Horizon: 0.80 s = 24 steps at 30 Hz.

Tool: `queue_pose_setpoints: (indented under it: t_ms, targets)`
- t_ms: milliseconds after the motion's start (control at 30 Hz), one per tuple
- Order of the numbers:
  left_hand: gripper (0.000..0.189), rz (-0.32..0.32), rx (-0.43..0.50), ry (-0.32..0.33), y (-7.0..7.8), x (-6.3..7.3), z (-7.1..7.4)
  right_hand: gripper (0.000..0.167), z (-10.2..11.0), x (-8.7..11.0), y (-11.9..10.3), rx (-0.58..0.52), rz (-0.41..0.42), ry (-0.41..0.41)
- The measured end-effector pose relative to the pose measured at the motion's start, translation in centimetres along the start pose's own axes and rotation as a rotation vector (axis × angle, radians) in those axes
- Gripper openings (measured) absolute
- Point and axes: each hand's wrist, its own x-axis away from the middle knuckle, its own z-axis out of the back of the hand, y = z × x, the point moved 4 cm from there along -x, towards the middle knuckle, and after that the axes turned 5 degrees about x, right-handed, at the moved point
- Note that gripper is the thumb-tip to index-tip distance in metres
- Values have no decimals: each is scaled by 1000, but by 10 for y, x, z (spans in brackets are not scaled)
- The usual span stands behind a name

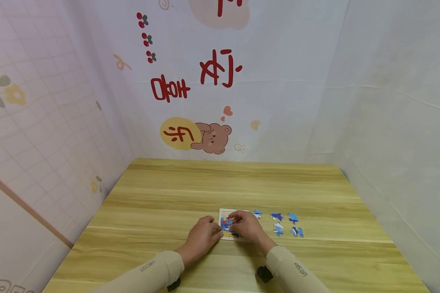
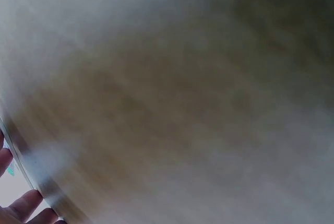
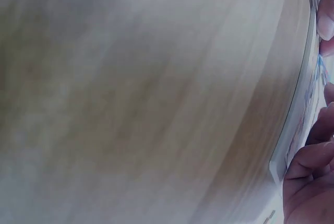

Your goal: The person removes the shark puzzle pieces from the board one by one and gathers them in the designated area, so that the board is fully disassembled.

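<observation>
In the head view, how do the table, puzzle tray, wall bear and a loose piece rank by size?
Table
Puzzle tray and wall bear: too alike to rank; right hand partly hides tray
Loose piece

I'm seeing a smooth wood-grain surface [image 1: 161, 195] with a soft sheen, creased matt cloth-like walls [image 1: 286, 81], smooth printed card-looking puzzle pieces [image 1: 278, 228], a smooth-rimmed puzzle tray [image 1: 225, 210], wood or card, can't tell, and matt cloth sleeves [image 1: 168, 266].
</observation>
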Motion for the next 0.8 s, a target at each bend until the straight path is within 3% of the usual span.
queue_pose_setpoints:
  t_ms: [267,800]
  targets:
    - [14,1,4,-1,0,0,-1,20,-1,1,-1,-11,22,43]
    - [15,4,-3,11,0,1,-1,19,8,5,1,-64,-22,59]
